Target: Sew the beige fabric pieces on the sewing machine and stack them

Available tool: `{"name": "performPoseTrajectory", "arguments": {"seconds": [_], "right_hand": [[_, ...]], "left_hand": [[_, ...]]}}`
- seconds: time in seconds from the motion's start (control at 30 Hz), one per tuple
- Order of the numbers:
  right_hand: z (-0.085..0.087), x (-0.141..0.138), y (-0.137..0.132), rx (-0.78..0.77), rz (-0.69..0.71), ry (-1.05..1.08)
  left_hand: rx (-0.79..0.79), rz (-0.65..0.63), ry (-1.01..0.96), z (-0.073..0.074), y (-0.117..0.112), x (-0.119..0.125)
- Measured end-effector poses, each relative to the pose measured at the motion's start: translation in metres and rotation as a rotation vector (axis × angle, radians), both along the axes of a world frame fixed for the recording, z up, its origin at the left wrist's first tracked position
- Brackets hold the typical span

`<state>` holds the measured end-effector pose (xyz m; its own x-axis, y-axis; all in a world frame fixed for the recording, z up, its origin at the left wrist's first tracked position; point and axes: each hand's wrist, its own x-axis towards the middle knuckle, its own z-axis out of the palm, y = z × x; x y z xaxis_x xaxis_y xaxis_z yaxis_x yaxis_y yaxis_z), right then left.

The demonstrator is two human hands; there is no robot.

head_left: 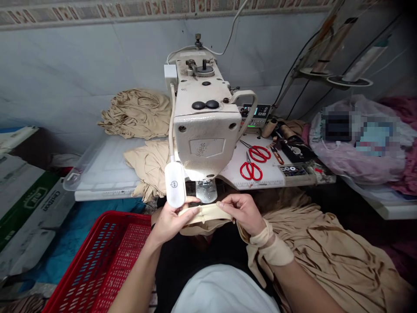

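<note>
A pale cream fabric band (211, 213) is stretched between my two hands, just in front of the sewing machine's (206, 130) needle area. My left hand (174, 219) pinches its left part, thumb on top, close to a small seam or fold. With thumb and fingers, my right hand (243, 213) grips the band's right end. Beige cloth hangs below the band, partly hidden by it. A strip of cream fabric (276, 250) is wrapped round my right wrist. The white lamp head (176, 184) hangs right above my left hand and covers part of it.
Two red-handled scissors (251, 171) lie on the machine table (228, 167) at right, near thread spools (269, 128) and a small parts tray (298, 174). Beige cloth (137, 113) is heaped at left and more (339, 243) at right. A red basket (107, 221) stands at lower left.
</note>
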<state>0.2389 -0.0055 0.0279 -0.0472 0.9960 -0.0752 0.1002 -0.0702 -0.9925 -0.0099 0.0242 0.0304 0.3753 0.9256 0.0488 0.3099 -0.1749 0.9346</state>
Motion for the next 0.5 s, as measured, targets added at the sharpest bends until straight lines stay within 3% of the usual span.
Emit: {"name": "performPoseTrajectory", "arguments": {"seconds": [0.1, 0.23, 0.33, 0.5], "right_hand": [[0.003, -0.004, -0.006, 0.029, 0.019, -0.020], [0.008, -0.008, -0.009, 0.188, -0.039, -0.120], [0.005, -0.008, -0.004, 0.176, -0.072, -0.095], [-0.010, -0.005, 0.010, 0.013, -0.117, 0.064]], "left_hand": [[0.152, -0.079, 0.060, -0.005, -0.003, -0.005], [0.315, -0.145, 0.170, -0.010, -0.003, -0.005], [0.273, -0.133, 0.176, -0.009, -0.001, -0.002], [0.024, 0.048, 0.076, 0.004, 0.006, 0.008]]}}
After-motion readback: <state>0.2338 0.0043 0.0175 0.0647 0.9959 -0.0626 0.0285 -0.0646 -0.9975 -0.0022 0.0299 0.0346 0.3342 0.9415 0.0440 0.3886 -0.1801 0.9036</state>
